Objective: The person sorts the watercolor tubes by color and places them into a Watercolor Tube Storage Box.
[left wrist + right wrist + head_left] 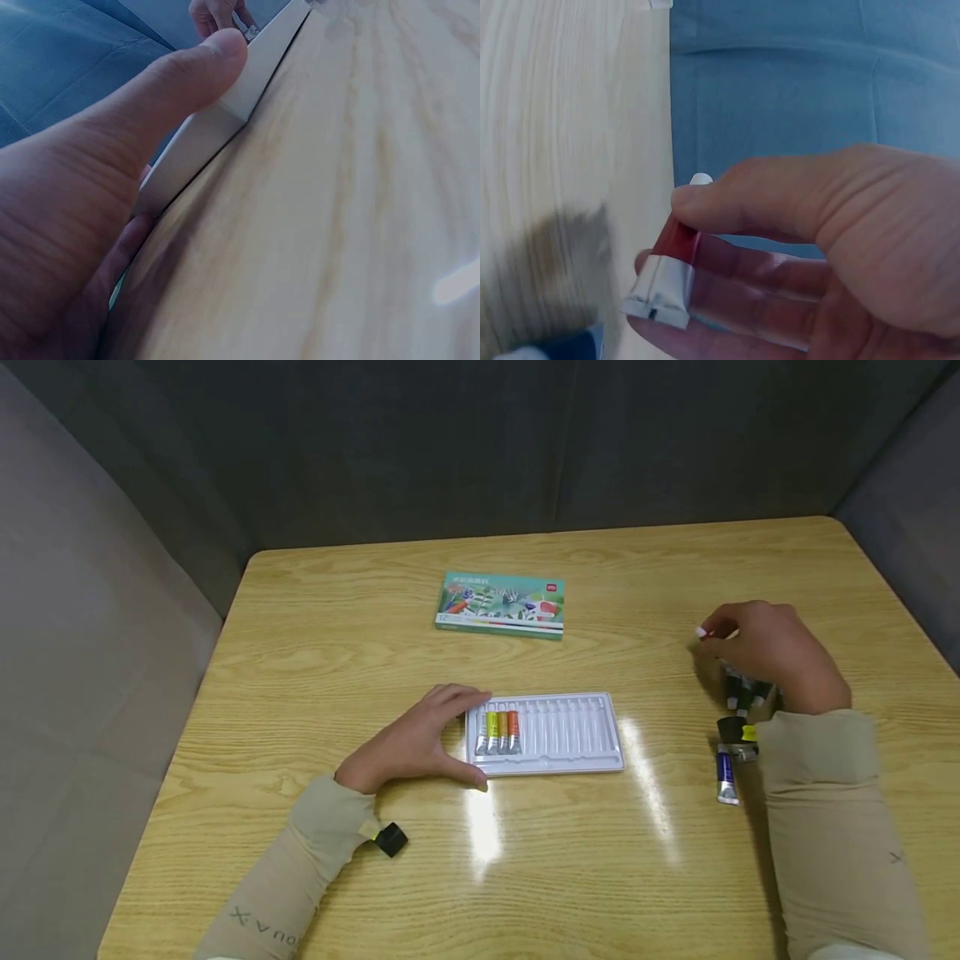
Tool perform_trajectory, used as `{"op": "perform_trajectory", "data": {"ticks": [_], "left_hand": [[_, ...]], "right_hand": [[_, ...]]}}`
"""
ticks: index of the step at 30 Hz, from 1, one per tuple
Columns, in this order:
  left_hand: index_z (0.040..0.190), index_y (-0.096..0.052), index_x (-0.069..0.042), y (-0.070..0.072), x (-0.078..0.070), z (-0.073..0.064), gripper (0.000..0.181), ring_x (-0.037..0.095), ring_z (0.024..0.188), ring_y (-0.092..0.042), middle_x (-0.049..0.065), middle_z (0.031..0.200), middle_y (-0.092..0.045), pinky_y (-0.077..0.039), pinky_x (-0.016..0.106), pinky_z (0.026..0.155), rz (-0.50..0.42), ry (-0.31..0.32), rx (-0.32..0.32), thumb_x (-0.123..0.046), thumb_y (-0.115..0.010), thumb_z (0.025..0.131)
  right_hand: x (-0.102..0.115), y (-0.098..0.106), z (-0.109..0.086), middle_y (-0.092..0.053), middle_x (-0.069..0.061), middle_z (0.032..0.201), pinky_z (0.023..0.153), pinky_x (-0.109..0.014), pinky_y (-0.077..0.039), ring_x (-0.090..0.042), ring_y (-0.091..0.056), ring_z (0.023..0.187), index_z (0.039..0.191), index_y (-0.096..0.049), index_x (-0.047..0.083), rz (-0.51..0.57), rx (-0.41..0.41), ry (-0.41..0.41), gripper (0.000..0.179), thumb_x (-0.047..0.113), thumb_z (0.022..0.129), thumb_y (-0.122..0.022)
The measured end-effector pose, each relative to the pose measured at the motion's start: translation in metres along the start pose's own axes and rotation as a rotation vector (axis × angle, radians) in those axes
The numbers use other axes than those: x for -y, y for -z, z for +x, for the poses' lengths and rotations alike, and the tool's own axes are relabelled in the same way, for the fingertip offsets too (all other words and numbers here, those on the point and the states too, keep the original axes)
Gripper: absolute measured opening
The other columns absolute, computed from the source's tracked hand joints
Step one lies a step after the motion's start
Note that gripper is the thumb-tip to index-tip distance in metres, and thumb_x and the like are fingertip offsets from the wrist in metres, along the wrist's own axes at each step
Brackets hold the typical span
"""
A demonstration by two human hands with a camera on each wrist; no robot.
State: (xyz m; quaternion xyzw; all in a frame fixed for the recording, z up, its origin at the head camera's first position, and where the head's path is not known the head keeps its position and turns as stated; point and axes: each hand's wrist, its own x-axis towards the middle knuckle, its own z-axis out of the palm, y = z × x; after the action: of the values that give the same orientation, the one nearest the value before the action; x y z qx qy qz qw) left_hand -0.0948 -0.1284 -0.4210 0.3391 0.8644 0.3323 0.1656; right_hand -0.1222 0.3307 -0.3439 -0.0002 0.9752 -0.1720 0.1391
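Observation:
A white plastic tray with narrow slots lies mid-table, several paint tubes lined up in its left slots: whitish, yellow, ochre and orange-red. My left hand spans the tray's left end, holding it with the thumb along the near side and the fingers at the far corner. In the right wrist view, my right hand pinches a red paint tube with a white cap between thumb and fingers, raised above the table. Beneath that hand lie several dark paint tubes, partly hidden by the wrist.
Behind the tray lies a green paint box with printed plants. A blue-violet tube rests beside the right sleeve. Dark cloth stands along the back edge of the wooden table, with grey panels at both sides.

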Motion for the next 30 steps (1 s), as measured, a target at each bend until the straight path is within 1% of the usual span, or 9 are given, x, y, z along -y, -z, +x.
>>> {"op": "perform_trajectory", "data": {"ticks": [6, 9, 11, 14, 18, 21, 24, 27, 30], "left_hand": [[0.160, -0.040, -0.026, 0.000, 0.000, 0.000, 0.113, 0.018, 0.151, -0.037, -0.006, 0.161, -0.040, -0.040, 0.047, 0.123, 0.009, -0.005, 0.006, -0.064, -0.091, 0.067], [0.160, -0.041, -0.026, 0.001, 0.000, 0.000, 0.112, 0.018, 0.151, -0.037, -0.007, 0.161, -0.040, -0.040, 0.047, 0.123, 0.008, -0.007, 0.003, -0.064, -0.091, 0.066], [0.159, -0.041, -0.025, 0.001, -0.001, 0.000, 0.112, 0.017, 0.151, -0.037, -0.007, 0.161, -0.040, -0.040, 0.047, 0.123, 0.005, -0.009, 0.001, -0.064, -0.091, 0.066], [0.159, -0.042, -0.025, 0.000, 0.000, 0.000, 0.112, 0.018, 0.151, -0.037, -0.007, 0.161, -0.040, -0.040, 0.047, 0.123, 0.006, -0.009, 0.002, -0.065, -0.091, 0.066], [0.160, -0.040, -0.026, 0.000, 0.001, 0.001, 0.113, 0.017, 0.151, -0.036, -0.007, 0.162, -0.039, -0.040, 0.047, 0.123, 0.016, -0.010, 0.008, -0.067, -0.089, 0.067], [0.160, -0.040, -0.026, 0.000, 0.001, 0.001, 0.113, 0.017, 0.151, -0.037, -0.007, 0.162, -0.040, -0.040, 0.047, 0.123, 0.017, -0.013, 0.007, -0.066, -0.090, 0.067], [0.160, -0.041, -0.025, 0.000, 0.001, 0.000, 0.113, 0.018, 0.151, -0.037, -0.007, 0.161, -0.040, -0.040, 0.046, 0.123, 0.019, -0.013, 0.002, -0.065, -0.090, 0.066], [0.160, -0.041, -0.026, 0.000, 0.001, 0.000, 0.113, 0.018, 0.151, -0.037, -0.007, 0.161, -0.040, -0.040, 0.047, 0.123, 0.023, -0.011, 0.002, -0.065, -0.090, 0.066], [0.160, -0.040, -0.026, 0.000, 0.001, 0.000, 0.113, 0.018, 0.151, -0.037, -0.006, 0.161, -0.040, -0.040, 0.047, 0.123, 0.024, -0.010, 0.006, -0.066, -0.090, 0.067]], "right_hand": [[0.015, 0.000, 0.003, -0.068, -0.033, 0.120, 0.069, -0.043, -0.054, -0.036, -0.069, 0.089, 0.126, -0.061, -0.005, -0.011, 0.036, 0.027, 0.037, 0.024, 0.102, -0.060], [0.022, -0.002, 0.003, -0.070, -0.031, 0.117, 0.067, -0.038, -0.052, -0.033, -0.070, 0.087, 0.124, -0.062, -0.004, -0.009, 0.057, 0.040, 0.034, 0.020, 0.099, -0.065], [0.026, -0.003, 0.003, -0.072, -0.029, 0.115, 0.067, -0.036, -0.051, -0.033, -0.070, 0.088, 0.121, -0.063, -0.003, -0.008, 0.061, 0.063, 0.033, 0.017, 0.096, -0.068], [0.033, -0.005, 0.002, -0.073, -0.027, 0.114, 0.068, -0.036, -0.051, -0.033, -0.071, 0.091, 0.120, -0.064, -0.002, -0.007, 0.066, 0.099, 0.032, 0.014, 0.093, -0.071], [0.041, -0.008, 0.001, -0.073, -0.026, 0.116, 0.071, -0.040, -0.054, -0.035, -0.072, 0.095, 0.122, -0.065, 0.000, -0.013, 0.055, 0.123, 0.032, 0.014, 0.094, -0.071], [0.046, -0.009, 0.000, -0.074, -0.025, 0.116, 0.070, -0.038, -0.053, -0.033, -0.073, 0.094, 0.124, -0.064, 0.002, -0.007, 0.043, 0.140, 0.034, 0.016, 0.095, -0.073], [0.051, -0.011, 0.000, -0.075, -0.023, 0.113, 0.069, -0.035, -0.053, -0.030, -0.074, 0.091, 0.126, -0.064, 0.003, 0.000, 0.029, 0.179, 0.037, 0.016, 0.094, -0.075], [0.056, -0.014, 0.000, -0.076, -0.021, 0.109, 0.069, -0.034, -0.054, -0.027, -0.074, 0.089, 0.126, -0.064, 0.005, 0.003, 0.017, 0.222, 0.036, 0.016, 0.094, -0.075], [0.063, -0.018, 0.000, -0.077, -0.018, 0.107, 0.069, -0.034, -0.054, -0.025, -0.073, 0.089, 0.125, -0.066, 0.006, 0.016, 0.011, 0.243, 0.035, 0.016, 0.094, -0.075]]}}
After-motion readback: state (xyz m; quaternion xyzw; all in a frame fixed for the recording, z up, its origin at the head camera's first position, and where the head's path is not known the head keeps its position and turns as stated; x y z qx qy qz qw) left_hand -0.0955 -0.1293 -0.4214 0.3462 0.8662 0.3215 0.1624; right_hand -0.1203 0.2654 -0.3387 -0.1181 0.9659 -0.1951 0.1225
